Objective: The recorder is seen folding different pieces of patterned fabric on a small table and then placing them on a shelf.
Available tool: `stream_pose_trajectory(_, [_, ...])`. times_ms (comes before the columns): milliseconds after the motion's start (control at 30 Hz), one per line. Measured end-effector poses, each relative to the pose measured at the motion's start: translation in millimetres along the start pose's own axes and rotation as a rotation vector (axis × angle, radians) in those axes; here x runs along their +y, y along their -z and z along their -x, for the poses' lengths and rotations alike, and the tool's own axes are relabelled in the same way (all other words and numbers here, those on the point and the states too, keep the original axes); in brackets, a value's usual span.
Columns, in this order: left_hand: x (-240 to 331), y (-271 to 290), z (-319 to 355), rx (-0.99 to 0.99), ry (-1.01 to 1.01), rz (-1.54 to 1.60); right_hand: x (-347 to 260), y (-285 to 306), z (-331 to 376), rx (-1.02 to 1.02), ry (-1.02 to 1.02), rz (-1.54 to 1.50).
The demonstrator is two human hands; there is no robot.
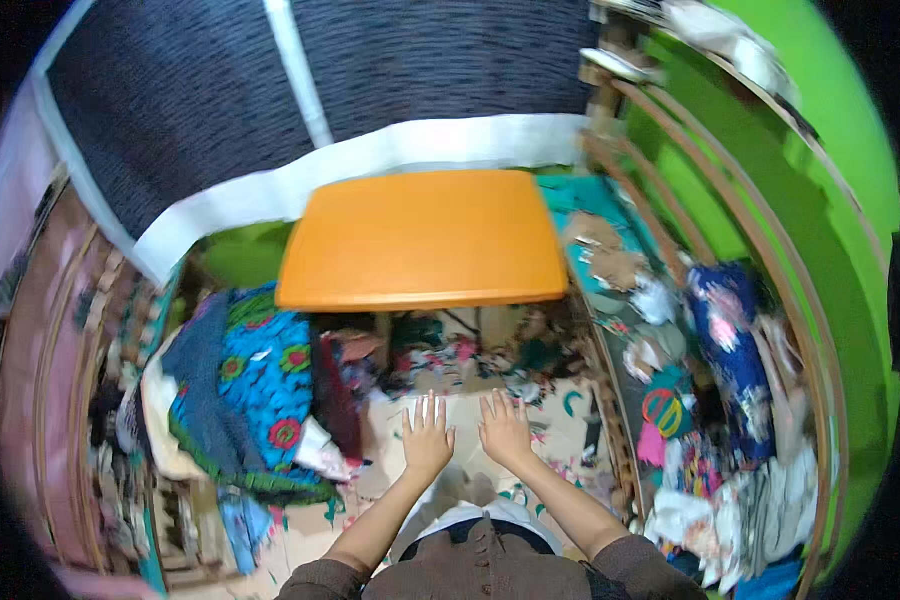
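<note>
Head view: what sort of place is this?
Probably a small sewing or tailoring room. Small multicoloured scraps, apparently fabric, lie thickly beneath an orange, smooth-topped rectangular table, and soft patterned cloths are heaped at both sides: a bright blue flowered one at left, a navy flowered one at right.

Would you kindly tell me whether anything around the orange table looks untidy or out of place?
Yes: small colourful scraps litter the floor, thickest under the table, beyond the left hand and right hand; they look dropped rather than gathered. Cloth on the right also lies jumbled in a loose heap.
</note>
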State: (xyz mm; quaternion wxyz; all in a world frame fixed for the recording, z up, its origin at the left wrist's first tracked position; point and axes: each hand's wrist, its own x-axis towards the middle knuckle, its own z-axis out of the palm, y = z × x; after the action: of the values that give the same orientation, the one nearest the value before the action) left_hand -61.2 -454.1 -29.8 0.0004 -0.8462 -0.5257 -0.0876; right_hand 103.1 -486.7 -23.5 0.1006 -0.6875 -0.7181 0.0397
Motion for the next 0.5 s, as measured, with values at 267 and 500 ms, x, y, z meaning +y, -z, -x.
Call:
stream_pose_trajectory(267, [-117,34,86,0.065,0.431,-0.066,-150,-28,-56,-0.053,0.517,-0.059])
stream_pose_trajectory(500, [-210,59,144,0.144,0.63,-0.153,-289,-58,-77,-0.044,0.819,-0.274])
